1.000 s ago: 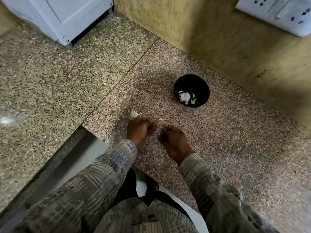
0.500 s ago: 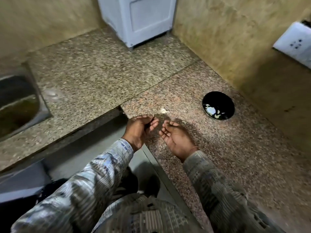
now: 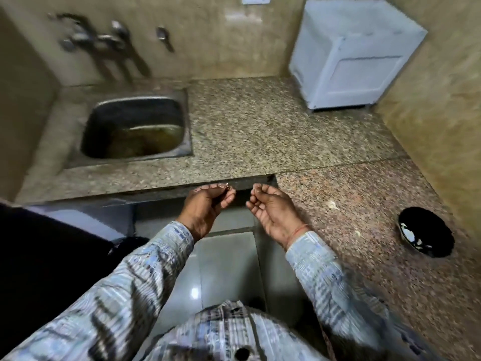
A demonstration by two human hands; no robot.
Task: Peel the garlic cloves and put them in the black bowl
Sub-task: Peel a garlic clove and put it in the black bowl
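**Pale scrap pinched, cloves in bowl**

I noted the left hand (image 3: 205, 204) pinching a tiny scrap (image 3: 227, 187), likely skin, just short of the granite counter (image 3: 260, 121). Right hand (image 3: 276, 212) curled palm-up; contents: could not tell. Farther out, a loose pale piece (image 3: 331, 204) lay on that counter; peeled cloves (image 3: 410, 234) sat in the black bowl (image 3: 437, 230). Judged cloves light, firm, slick when bare: pinch across the sides.

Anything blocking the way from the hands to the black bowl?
No. Between the right hand and the black bowl lies only countertop with two small pale scraps. The left hand pinches a small bit.
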